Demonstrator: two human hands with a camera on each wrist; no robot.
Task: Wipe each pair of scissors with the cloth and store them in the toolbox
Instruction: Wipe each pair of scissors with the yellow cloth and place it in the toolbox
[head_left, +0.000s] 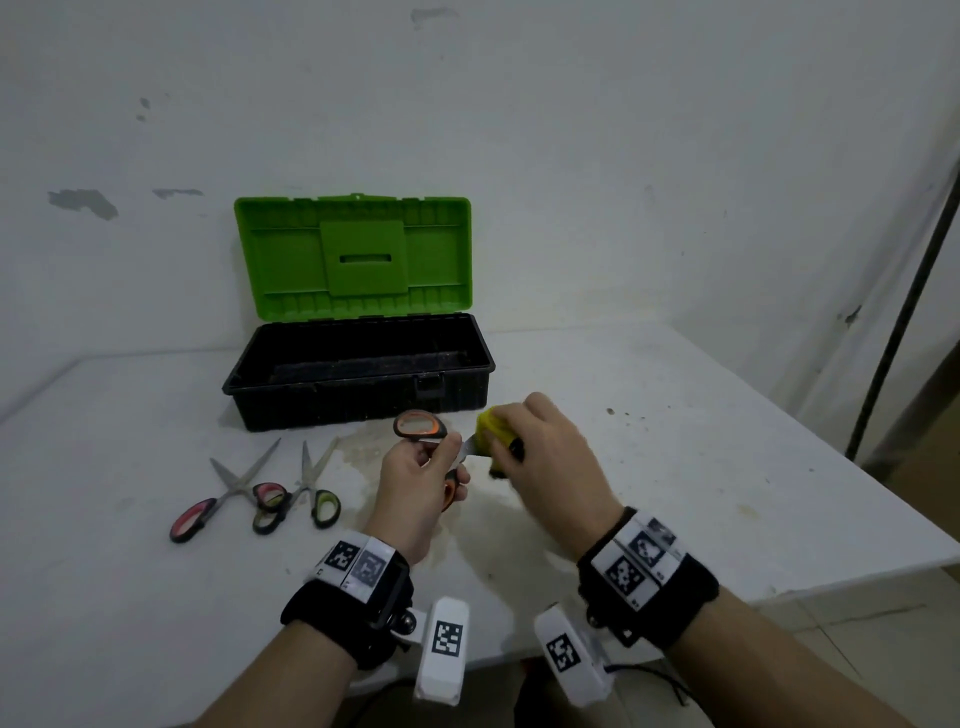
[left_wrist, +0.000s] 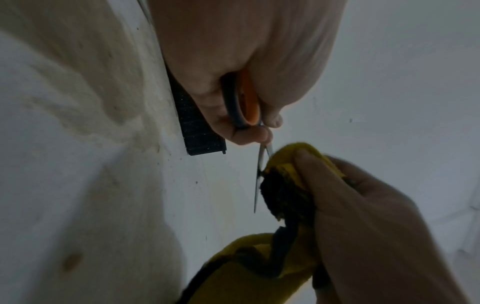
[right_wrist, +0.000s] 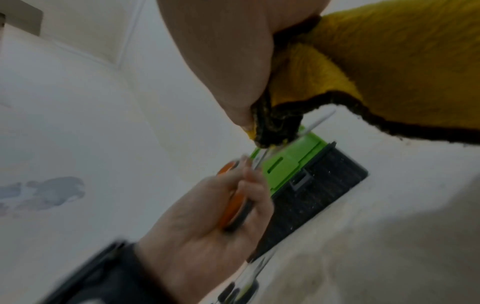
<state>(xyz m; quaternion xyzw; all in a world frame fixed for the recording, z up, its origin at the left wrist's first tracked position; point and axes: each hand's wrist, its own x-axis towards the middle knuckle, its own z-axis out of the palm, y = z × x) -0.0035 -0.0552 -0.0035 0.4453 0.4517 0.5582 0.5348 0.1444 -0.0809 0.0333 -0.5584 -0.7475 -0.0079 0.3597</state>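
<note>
While the orange-handled scissors (head_left: 439, 457) sat above the desk (head_left: 675, 467), held in mid-air just in front of the toolbox (head_left: 358, 371), their long axis ran roughly left to right in the head view, handle loops to the left and blades pointing right into the cloth (head_left: 491, 427). Left hand (head_left: 415, 486) had its fingers (left_wrist: 249, 133) curled round the lower orange loop and pinched near the pivot; the upper loop stuck out free toward the box. Right hand (head_left: 550, 457) was clamped on the yellow, dark-edged cloth, folded over the blades, thumb (left_wrist: 309, 164) pressing on top. In the left wrist view one thin blade edge (left_wrist: 259, 179) showed bare beside the cloth, tip pointing away from the left fingers; the blades looked slightly parted, hard to tell through blur. Judgement: wiping step in hand, so the stroke should run along the blade axis, away from the handles; the sharp edge near the right fingers was the risk. The box stood with its green lid (head_left: 353, 254) up and black tray showing nothing inside, straight behind both hands, the left hand a bit nearer for the drop. Two more pairs, pink-handled scissors (head_left: 228, 493) and green-handled scissors (head_left: 306, 493), lay open on the desk to the left, handles overlapping, seemingly not yet stored.
</note>
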